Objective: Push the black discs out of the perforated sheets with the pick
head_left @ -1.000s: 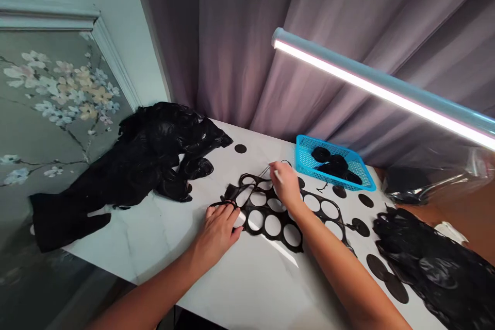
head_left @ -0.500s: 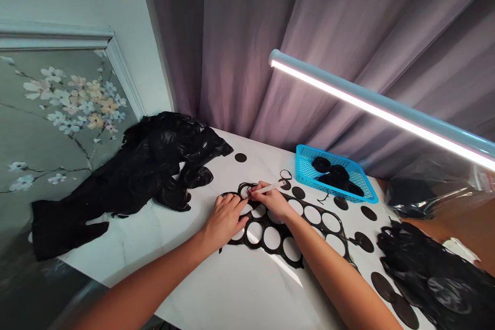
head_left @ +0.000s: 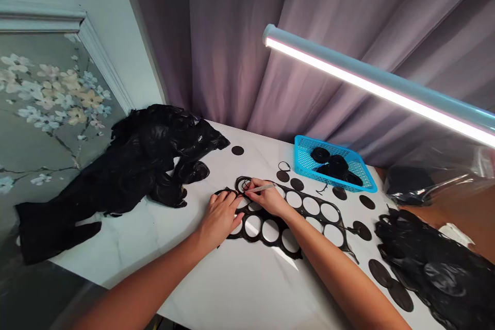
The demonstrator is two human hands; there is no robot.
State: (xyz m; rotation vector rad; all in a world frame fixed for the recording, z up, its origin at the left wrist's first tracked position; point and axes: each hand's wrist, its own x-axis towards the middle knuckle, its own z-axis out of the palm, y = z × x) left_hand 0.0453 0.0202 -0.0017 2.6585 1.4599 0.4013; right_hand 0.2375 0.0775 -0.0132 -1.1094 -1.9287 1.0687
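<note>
On the white tabletop [head_left: 216, 289] lies a black sheet [head_left: 262, 230] with rows of large round holes, the white table showing through. My left hand [head_left: 220, 216] rests palm down on its left end, fingers stretched out. In my right hand [head_left: 270, 200] is a slim whitish pen-like tool [head_left: 263, 187], gripped between thumb and fingers. The tool's tip, too small to make out, points at the sheet's upper left edge, beside a ring-shaped part. Loose black discs [head_left: 297, 184] lie just beyond the sheet.
A heap of black material [head_left: 147, 139] covers the table's left side. At the back stands a blue basket [head_left: 305, 167] with black rolls. Another black pile [head_left: 433, 268] sits at right, near more discs [head_left: 400, 295]. A lit tube lamp [head_left: 367, 80] hangs above, before a curtain [head_left: 228, 51].
The view has shifted slightly. My right hand has turned the tool a little, so it lies flatter over the sheet. My left hand stays on the sheet.
</note>
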